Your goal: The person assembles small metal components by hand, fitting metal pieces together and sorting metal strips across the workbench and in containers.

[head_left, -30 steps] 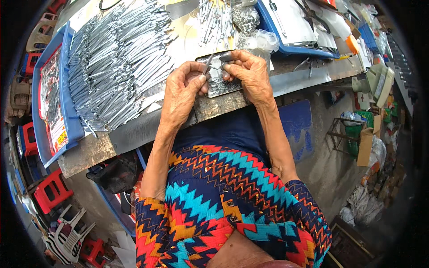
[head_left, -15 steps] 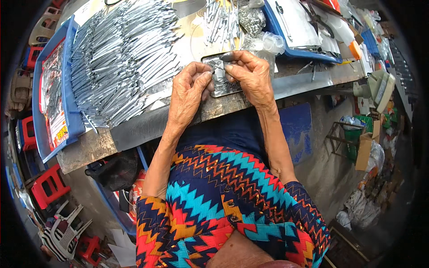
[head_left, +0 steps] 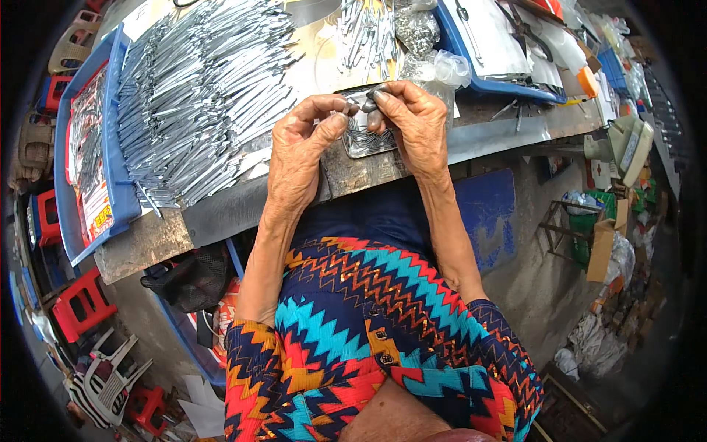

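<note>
My left hand (head_left: 300,144) is raised at the near edge of the workbench, its thumb and forefinger tips close together. Across from it, my right hand (head_left: 421,125) is closed in a pinch, its fingertips darkened. Whatever the fingers hold is too small to make out. Both hands are over a small metal tray (head_left: 372,152) with thin small metal pieces (head_left: 361,138) in it. Left of my hands spreads a big heap of slim grey metal parts (head_left: 213,88). A smaller pile of similar parts (head_left: 364,37) lies beyond the tray.
A blue bin (head_left: 121,147) with metal parts stands at the left. Plastic bags of small pieces (head_left: 417,33) lie behind my right hand, beside a blue tray (head_left: 508,90) with tools. Red stools (head_left: 82,306) and a cardboard box (head_left: 600,250) stand below the bench (head_left: 147,247).
My left hand has shifted slightly left and its fingers have loosened and straightened somewhat. My right hand has turned a little, its fingertips drawn together near the tray's far side.
</note>
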`<move>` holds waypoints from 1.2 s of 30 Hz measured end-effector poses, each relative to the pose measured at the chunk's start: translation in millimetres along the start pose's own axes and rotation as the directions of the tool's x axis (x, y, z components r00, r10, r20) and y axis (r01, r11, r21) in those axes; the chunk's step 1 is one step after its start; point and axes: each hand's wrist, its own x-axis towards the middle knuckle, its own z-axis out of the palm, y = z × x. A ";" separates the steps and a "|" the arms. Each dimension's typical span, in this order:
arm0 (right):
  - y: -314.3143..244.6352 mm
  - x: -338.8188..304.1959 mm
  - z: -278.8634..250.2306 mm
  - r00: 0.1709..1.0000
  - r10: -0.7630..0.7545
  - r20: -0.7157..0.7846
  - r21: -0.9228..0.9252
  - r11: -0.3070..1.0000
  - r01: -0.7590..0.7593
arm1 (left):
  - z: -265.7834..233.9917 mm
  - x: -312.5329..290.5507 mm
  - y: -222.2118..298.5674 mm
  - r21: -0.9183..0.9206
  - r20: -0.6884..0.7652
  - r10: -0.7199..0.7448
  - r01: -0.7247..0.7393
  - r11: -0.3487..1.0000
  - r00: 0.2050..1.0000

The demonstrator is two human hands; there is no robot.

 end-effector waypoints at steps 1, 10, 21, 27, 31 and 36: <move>1.7 -0.5 -0.5 1.000 -0.001 -0.003 0.000 1.000 0.001 | 0.8 0.0 2.6 0.009 0.008 -0.008 0.008 1.000 1.000; 7.8 -4.9 0.8 0.995 -0.008 -0.101 0.085 0.996 0.016 | 2.0 -3.8 2.7 -0.236 0.123 -0.121 0.147 0.960 0.985; 8.0 -7.5 -1.2 0.997 0.036 -0.071 0.252 0.968 -0.017 | 2.0 -10.5 -7.4 0.010 0.062 -0.113 0.112 0.994 0.992; 4.8 -9.3 0.1 0.998 0.041 0.056 0.294 0.954 -0.056 | 4.8 -13.8 -9.2 0.113 0.059 -0.151 0.143 0.983 0.987; 1.6 -11.6 4.9 0.996 0.050 0.072 0.269 0.961 -0.067 | 2.7 -15.1 -10.9 0.029 0.064 -0.160 0.159 0.987 0.985; 3.4 -11.6 4.8 0.996 0.072 0.058 0.174 0.981 -0.081 | 3.7 -15.0 -11.4 0.065 0.054 -0.173 0.169 0.983 0.983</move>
